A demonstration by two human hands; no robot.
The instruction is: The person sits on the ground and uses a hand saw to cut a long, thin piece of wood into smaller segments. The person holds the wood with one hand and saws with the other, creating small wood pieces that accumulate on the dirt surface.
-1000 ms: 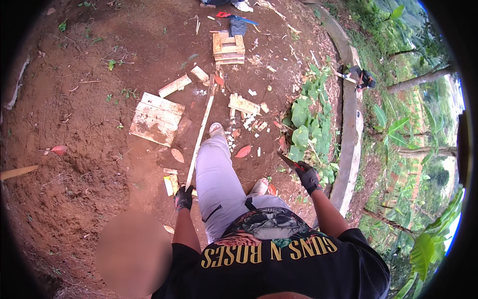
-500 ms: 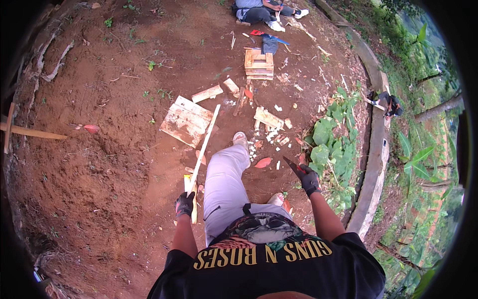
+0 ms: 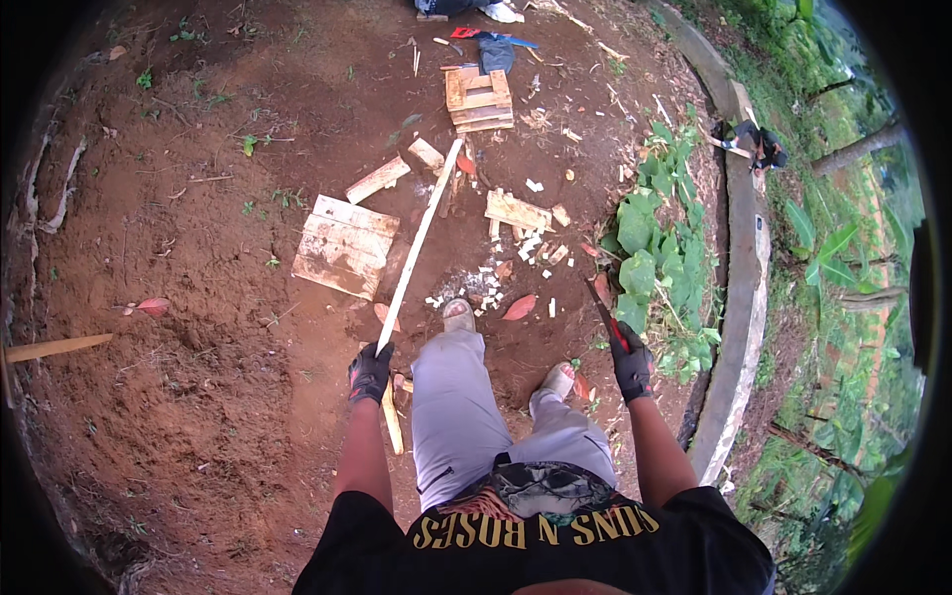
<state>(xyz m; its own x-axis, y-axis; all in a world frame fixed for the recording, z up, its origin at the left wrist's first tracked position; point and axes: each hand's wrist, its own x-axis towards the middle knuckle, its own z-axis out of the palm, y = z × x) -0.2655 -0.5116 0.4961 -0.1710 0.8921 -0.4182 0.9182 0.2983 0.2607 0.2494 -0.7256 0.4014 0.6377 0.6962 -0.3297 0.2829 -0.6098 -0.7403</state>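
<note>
My left hand (image 3: 370, 375), in a dark glove, is closed round the near end of a long thin wooden strip (image 3: 420, 243). The strip slants up and away to the right, its far end near the small wooden stool (image 3: 480, 101). On the right, my gloved right hand (image 3: 632, 369) grips the red handle of a hand saw (image 3: 605, 310). The saw's dark blade points forward and a little left, beside the leafy green plants. Between the hands, small cut wood blocks (image 3: 483, 288) lie scattered on the soil in front of my foot.
A square wooden panel (image 3: 346, 247) lies left of the strip. Short boards (image 3: 518, 210) rest ahead, and another wood piece (image 3: 393, 416) lies beside my left leg. Green plants (image 3: 650, 253) and a concrete curb (image 3: 736, 367) line the right. One person (image 3: 762, 149) is by the curb; another sits far ahead.
I have stepped forward, and the ground things now sit nearer or further left in view. The strip has swung to point further right and ahead; the saw's blade has turned more forward.
</note>
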